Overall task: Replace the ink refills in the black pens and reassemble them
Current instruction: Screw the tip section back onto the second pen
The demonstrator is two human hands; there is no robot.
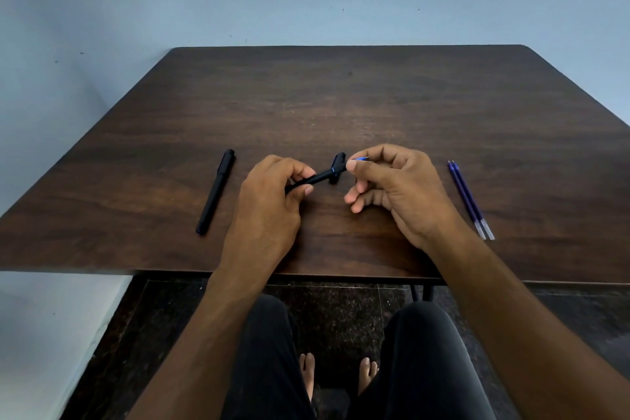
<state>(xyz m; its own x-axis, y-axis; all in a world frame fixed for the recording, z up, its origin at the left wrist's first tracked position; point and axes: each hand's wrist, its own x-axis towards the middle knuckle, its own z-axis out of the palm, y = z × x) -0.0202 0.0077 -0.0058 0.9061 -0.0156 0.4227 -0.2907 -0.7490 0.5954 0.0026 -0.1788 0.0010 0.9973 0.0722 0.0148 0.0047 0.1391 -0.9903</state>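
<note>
Dark brown wood makes up the table [375, 106] that fills the middle of the frame, seen from above by a seated person. At the centre, the left hand [269, 201] pinches a black pen barrel [312, 180] between thumb and fingertips, angled up toward the right. The right hand [399, 187] presses thumb and forefinger together on a thin blue-tipped refill [362, 158] at the barrel's open end; whether it is going in or coming out cannot be told. A small black part, probably the cap [337, 160], lies on the table just behind the barrel's end. At centre left a second black pen [216, 193] lies whole and untouched. At centre right two purple refills [470, 199] lie side by side, touching. The refill looks thin and slippery, so a loose pinch could let it slip, and the loose refills could roll off toward the right edge if nudged.
</note>
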